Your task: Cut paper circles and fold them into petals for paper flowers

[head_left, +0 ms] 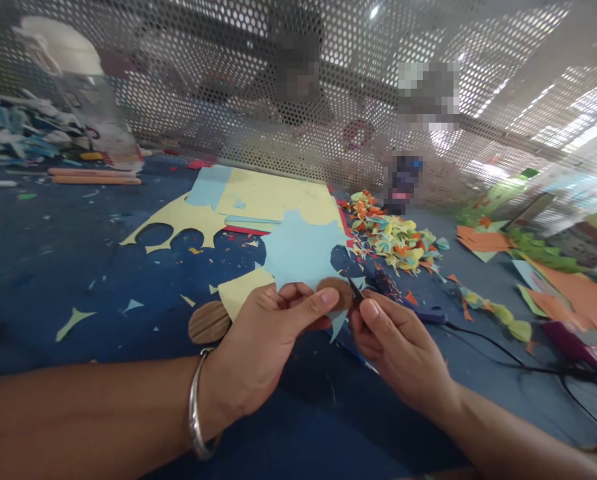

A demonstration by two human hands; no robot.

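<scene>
My left hand (271, 333) pinches a light blue paper sheet (301, 250) together with a round wooden disc (336, 291) held against it. A silver bangle sits on that wrist. My right hand (396, 340) is closed round a small dark tool (354, 291), its tip at the disc's right edge; I cannot make out whether it is a pen or scissors. A second wooden disc (209, 322) lies on the blue table (53, 267) just left of my left hand.
Yellow paper with round cut-outs (178, 223) and more sheets lie behind. A heap of coloured paper scraps (396, 237) sits to the right, orange and green paper (568, 287) farther right, a black cable (503, 350) near my right hand. A perforated metal screen (278, 67) closes the back.
</scene>
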